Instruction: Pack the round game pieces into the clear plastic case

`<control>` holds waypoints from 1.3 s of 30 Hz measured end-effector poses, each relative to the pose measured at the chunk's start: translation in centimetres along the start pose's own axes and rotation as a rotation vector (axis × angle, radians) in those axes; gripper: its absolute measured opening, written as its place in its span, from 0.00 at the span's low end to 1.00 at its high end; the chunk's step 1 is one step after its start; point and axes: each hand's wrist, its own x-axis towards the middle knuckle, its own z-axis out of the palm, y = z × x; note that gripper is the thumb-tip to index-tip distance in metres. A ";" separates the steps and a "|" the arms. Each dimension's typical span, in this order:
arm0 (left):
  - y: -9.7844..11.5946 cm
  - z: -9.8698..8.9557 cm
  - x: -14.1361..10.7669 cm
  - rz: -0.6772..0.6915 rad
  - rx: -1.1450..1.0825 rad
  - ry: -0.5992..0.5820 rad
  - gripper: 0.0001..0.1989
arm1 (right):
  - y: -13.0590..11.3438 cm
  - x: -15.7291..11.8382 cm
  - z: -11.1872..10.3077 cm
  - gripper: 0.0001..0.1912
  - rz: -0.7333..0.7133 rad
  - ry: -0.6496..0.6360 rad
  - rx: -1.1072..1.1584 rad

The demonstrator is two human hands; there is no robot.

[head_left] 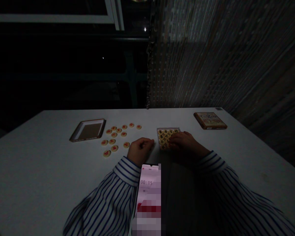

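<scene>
A small square tray (158, 139) holds rows of round Chinese chess pieces (166, 135) with dark characters. My right hand (188, 144) reaches over its right side, fingers bent together and fingertips down on the pieces, covering some of them. Left of the tray, my left hand (139, 150) rests near the table surface with curled fingers. Whatever it may hold is hidden. Loose pieces with red characters (114, 135) lie scattered to the left of that hand, the nearest red-marked piece (126, 144) just beside it.
An open, shallow box lid (88, 130) lies at the left of the white table (51, 170). Toward the back right lies a flat printed box (210, 120). A lit phone (147, 190) showing a timer is between my forearms. A bead curtain (199, 59) hangs behind.
</scene>
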 end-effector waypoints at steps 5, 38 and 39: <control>-0.1 0.0 0.0 -0.002 0.009 0.000 0.11 | 0.0 -0.1 0.0 0.11 -0.009 0.012 0.006; -0.3 0.0 0.0 -0.001 0.034 -0.039 0.13 | 0.1 -0.1 -0.1 0.12 -0.012 0.002 0.007; -0.2 0.0 0.0 0.006 0.042 -0.038 0.13 | 0.1 -0.1 0.0 0.12 -0.015 0.006 0.007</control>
